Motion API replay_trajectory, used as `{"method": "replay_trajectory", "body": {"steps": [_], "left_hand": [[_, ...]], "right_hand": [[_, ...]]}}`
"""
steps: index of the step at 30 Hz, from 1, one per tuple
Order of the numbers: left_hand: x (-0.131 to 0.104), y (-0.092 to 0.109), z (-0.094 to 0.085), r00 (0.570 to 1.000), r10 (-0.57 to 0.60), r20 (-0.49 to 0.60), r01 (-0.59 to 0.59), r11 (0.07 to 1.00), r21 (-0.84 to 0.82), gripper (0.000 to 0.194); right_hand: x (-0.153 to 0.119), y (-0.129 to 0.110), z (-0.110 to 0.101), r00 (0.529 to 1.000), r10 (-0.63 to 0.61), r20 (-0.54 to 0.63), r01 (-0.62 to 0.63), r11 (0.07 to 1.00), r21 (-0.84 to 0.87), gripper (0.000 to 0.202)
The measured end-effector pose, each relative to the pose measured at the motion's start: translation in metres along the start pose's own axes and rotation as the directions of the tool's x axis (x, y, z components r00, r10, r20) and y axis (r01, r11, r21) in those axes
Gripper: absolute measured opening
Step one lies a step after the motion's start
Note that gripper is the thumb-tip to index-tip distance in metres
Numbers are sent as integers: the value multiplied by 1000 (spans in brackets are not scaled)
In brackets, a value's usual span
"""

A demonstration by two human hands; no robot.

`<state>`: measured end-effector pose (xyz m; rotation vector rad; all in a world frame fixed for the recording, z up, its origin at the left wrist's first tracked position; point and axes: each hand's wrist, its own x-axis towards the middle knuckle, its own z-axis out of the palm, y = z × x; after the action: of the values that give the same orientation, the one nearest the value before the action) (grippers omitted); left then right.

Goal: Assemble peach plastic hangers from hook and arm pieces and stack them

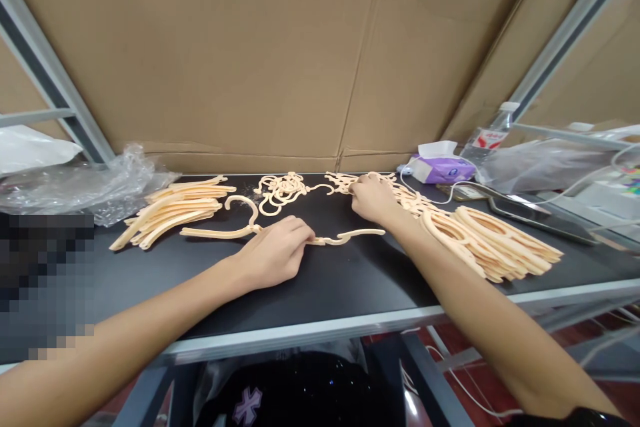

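My left hand (280, 250) is closed around the middle of a cream plastic clothes hanger (215, 233) lying on the black table. The hanger's hook curls up to the left of the hand, and a thin arm with a joint sticks out to the right. My right hand (373, 197) reaches to the back, fingers bent down into a heap of small cream plastic pieces (413, 201); its fingertips are hidden, so I cannot make out what they grip. A tangle of loose hooks (283, 188) lies between and behind the hands.
Long cream hanger arms (175, 213) are piled at left, beside crumpled clear plastic (115, 180). Looped hanger parts (505, 247) are stacked at right. Behind them are a purple tissue pack (443, 169), a bottle (493, 133), a tablet (543, 217) and a white cable. Cardboard (250, 60) walls the back.
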<state>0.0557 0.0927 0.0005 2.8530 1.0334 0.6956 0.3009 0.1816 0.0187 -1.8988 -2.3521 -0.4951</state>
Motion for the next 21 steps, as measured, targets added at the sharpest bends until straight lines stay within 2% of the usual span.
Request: {"method": "replay_trajectory", "body": {"steps": [5, 10, 21], "left_hand": [[1, 2, -1, 1000, 30, 6, -30, 999, -11, 22], [1, 3, -2, 1000, 23, 12, -23, 1000, -5, 20], [0, 4, -2, 1000, -1, 27, 0, 1000, 27, 14]], "right_hand": [[3, -3, -3, 999, -34, -8, 34, 998, 49, 33], [4, -2, 1, 1000, -18, -16, 19, 998, 54, 33], [6, -1, 7, 995, -75, -66, 72, 996, -45, 37]]}}
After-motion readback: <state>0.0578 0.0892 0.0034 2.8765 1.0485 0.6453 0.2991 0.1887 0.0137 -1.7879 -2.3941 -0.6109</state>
